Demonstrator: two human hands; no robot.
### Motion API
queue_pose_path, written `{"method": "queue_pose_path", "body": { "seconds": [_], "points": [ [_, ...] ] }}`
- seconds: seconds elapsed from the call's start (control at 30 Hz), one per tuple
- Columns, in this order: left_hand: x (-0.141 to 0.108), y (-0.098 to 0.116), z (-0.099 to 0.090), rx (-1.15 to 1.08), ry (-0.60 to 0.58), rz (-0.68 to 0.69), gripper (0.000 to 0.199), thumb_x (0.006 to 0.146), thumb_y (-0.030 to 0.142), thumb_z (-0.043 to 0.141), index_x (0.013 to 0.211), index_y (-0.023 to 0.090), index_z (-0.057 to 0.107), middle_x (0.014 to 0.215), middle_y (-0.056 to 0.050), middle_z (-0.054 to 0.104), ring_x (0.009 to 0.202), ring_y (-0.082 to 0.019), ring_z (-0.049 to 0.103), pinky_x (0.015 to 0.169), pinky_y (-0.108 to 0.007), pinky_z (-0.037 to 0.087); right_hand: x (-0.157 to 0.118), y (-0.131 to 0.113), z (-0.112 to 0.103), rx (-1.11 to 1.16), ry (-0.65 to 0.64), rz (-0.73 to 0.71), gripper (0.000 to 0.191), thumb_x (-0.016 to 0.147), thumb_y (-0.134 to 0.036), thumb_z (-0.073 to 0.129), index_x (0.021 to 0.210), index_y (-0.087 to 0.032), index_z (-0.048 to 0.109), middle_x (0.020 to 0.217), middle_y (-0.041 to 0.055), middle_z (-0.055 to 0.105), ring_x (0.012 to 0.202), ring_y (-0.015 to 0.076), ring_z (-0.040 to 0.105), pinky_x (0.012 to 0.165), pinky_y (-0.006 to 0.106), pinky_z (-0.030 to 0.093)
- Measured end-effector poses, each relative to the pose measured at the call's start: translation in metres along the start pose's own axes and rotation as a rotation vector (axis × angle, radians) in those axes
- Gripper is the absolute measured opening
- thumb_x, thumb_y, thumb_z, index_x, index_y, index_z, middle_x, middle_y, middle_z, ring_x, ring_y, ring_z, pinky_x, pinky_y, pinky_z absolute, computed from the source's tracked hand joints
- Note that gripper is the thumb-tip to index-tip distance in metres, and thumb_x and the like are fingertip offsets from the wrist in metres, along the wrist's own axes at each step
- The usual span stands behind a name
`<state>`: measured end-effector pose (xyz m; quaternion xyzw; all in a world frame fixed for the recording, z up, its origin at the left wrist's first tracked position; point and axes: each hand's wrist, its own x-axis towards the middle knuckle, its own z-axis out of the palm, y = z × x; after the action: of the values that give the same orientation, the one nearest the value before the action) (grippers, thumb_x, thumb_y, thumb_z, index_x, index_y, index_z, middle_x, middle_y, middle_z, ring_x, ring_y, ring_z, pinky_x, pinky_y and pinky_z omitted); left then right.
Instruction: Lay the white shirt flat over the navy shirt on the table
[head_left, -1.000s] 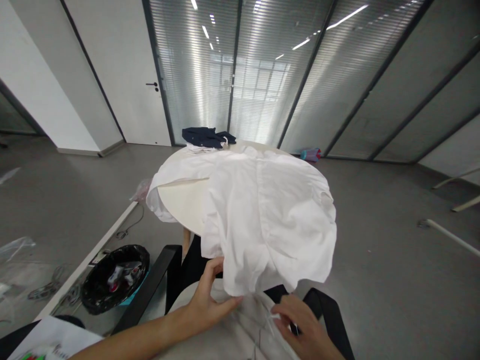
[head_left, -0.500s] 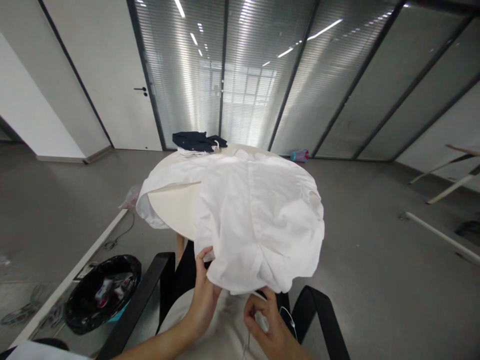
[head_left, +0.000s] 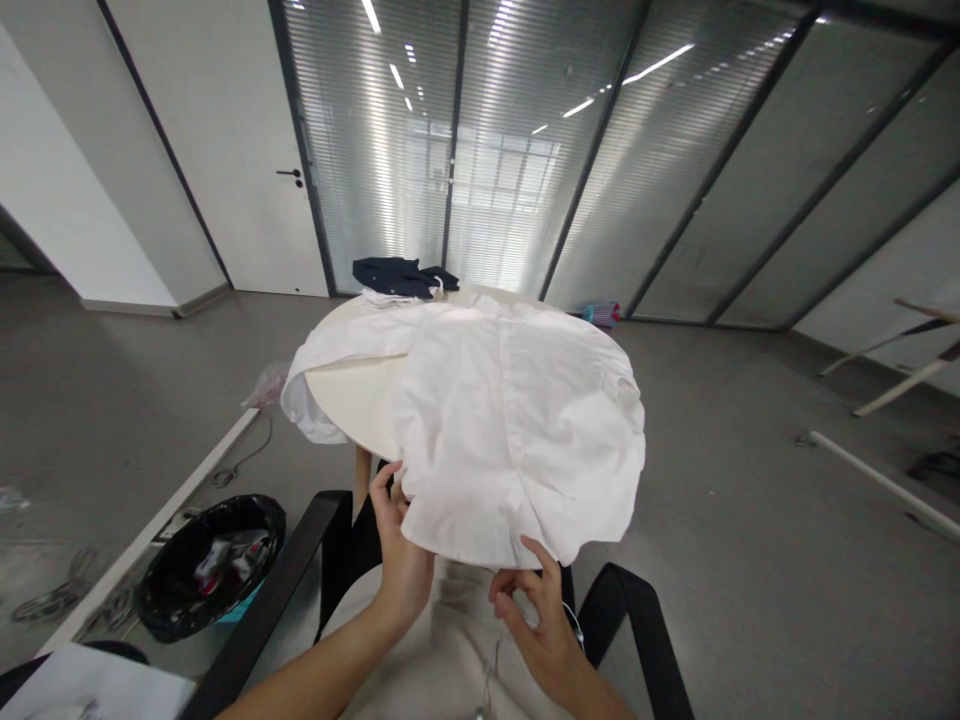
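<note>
A white shirt [head_left: 480, 420] lies spread over a round cream table [head_left: 352, 400], its lower hem hanging over the near edge and a sleeve draped at the left. My left hand [head_left: 403, 560] is at the hem's left corner, thumb and fingers apart around the cloth's edge, partly under it. At the hem's right part is my right hand [head_left: 536, 610], with one finger stretched onto the cloth and the others curled. A dark navy garment [head_left: 397, 277] lies at the table's far edge.
Black chair armrests [head_left: 637, 600] flank my lap. A bin with a black liner [head_left: 214, 565] stands on the floor at the left. White strips lie on the floor at both sides. A glass partition [head_left: 510, 150] and a door [head_left: 217, 150] are beyond the table.
Both hands have moved slightly up the picture. The near hem looks flatter and smoother, and my right index finger now reaches over its edge. The view has shifted a little.
</note>
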<state>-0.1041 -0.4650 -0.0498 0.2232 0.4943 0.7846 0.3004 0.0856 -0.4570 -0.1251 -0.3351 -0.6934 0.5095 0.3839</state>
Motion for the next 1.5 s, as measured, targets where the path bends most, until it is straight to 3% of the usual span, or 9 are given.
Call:
{"method": "queue_pose_path", "body": {
  "seconds": [0.23, 0.43, 0.57, 0.67, 0.9, 1.07, 1.27, 1.4, 1.5],
  "points": [
    [0.032, 0.031, -0.042, 0.49, 0.0, 0.984, 0.017, 0.084, 0.008, 0.065, 0.092, 0.023, 0.067, 0.089, -0.002, 0.05, 0.08, -0.015, 0.053, 0.07, -0.026, 0.045, 0.006, 0.0, -0.01, -0.038, 0.016, -0.158, 0.047, 0.103, -0.036, 0.049, 0.146, -0.028, 0.029, 0.084, -0.0005, 0.064, 0.073, 0.016, 0.062, 0.075, 0.035, 0.055],
    [0.058, 0.036, -0.09, 0.793, -0.309, 1.397, 0.034, 0.082, -0.001, 0.061, 0.1, 0.026, 0.069, 0.09, -0.002, 0.053, 0.081, -0.016, 0.055, 0.071, -0.03, 0.049, 0.019, -0.004, -0.034, -0.148, 0.089, -0.264, 0.04, 0.1, -0.037, 0.057, 0.135, -0.026, 0.043, 0.078, -0.0013, 0.064, 0.07, 0.0172, 0.064, 0.076, 0.037, 0.057],
    [0.057, 0.007, -0.102, 0.725, -0.064, 1.199, 0.042, 0.076, 0.015, 0.076, 0.112, 0.024, 0.056, 0.103, -0.005, 0.051, 0.087, -0.019, 0.055, 0.071, -0.033, 0.051, 0.031, -0.009, -0.04, -0.134, 0.134, -0.29, 0.043, 0.1, -0.036, 0.057, 0.139, -0.028, 0.041, 0.077, -0.0018, 0.064, 0.069, 0.0168, 0.064, 0.07, 0.035, 0.058],
    [0.054, -0.005, -0.105, 0.79, -0.187, 0.959, 0.027, 0.085, 0.011, 0.063, 0.108, 0.021, 0.056, 0.09, -0.002, 0.054, 0.075, -0.015, 0.055, 0.063, -0.027, 0.049, 0.036, -0.01, -0.038, -0.149, 0.122, -0.327, 0.044, 0.102, -0.034, 0.055, 0.142, -0.028, 0.038, 0.077, -0.0015, 0.064, 0.069, 0.0174, 0.064, 0.071, 0.037, 0.058],
    [0.057, 0.04, -0.129, 0.845, -0.694, 1.479, 0.024, 0.081, 0.001, 0.059, 0.096, 0.018, 0.068, 0.073, -0.002, 0.061, 0.067, -0.014, 0.055, 0.059, -0.029, 0.047, 0.041, -0.021, -0.051, -0.283, 0.042, -0.45, 0.043, 0.099, -0.017, 0.054, 0.14, -0.029, 0.046, 0.079, -0.0007, 0.064, 0.07, 0.016, 0.065, 0.069, 0.032, 0.059],
    [0.079, 0.083, -0.116, 0.869, -0.714, 1.528, 0.025, 0.08, 0.012, 0.053, 0.099, 0.019, 0.067, 0.079, -0.005, 0.063, 0.072, -0.017, 0.061, 0.061, -0.033, 0.051, 0.075, -0.056, -0.077, -0.398, 0.031, -0.57, 0.034, 0.095, -0.009, 0.056, 0.125, -0.026, 0.059, 0.082, 0.0014, 0.067, 0.073, 0.0156, 0.067, 0.067, 0.028, 0.057],
    [0.201, 0.097, -0.051, 1.148, -0.439, 1.279, 0.02, 0.09, 0.016, 0.054, 0.106, 0.02, 0.064, 0.105, -0.01, 0.067, 0.098, -0.023, 0.065, 0.083, -0.038, 0.053, 0.157, -0.11, -0.097, -0.552, -0.143, -0.685, 0.025, 0.095, -0.008, 0.056, 0.11, -0.025, 0.064, 0.092, 0.0043, 0.07, 0.081, 0.0165, 0.068, 0.07, 0.027, 0.055],
    [0.304, 0.09, -0.014, 1.366, -0.495, 0.954, 0.034, 0.096, 0.03, 0.049, 0.123, 0.018, 0.064, 0.129, -0.014, 0.063, 0.121, -0.026, 0.059, 0.106, -0.043, 0.045, 0.222, -0.125, -0.096, -0.617, -0.239, -0.687, 0.015, 0.098, -0.014, 0.055, 0.104, -0.024, 0.065, 0.093, 0.0046, 0.07, 0.085, 0.0181, 0.068, 0.075, 0.03, 0.054],
    [0.355, 0.073, -0.01, 1.557, -0.541, 0.779, 0.051, 0.097, 0.045, 0.049, 0.142, 0.021, 0.056, 0.147, -0.014, 0.054, 0.138, -0.031, 0.047, 0.116, -0.049, 0.032, 0.273, -0.126, -0.093, -0.632, -0.291, -0.676, 0.014, 0.1, -0.019, 0.052, 0.104, -0.024, 0.065, 0.094, 0.0049, 0.069, 0.086, 0.018, 0.067, 0.075, 0.031, 0.053]
  ]
}}
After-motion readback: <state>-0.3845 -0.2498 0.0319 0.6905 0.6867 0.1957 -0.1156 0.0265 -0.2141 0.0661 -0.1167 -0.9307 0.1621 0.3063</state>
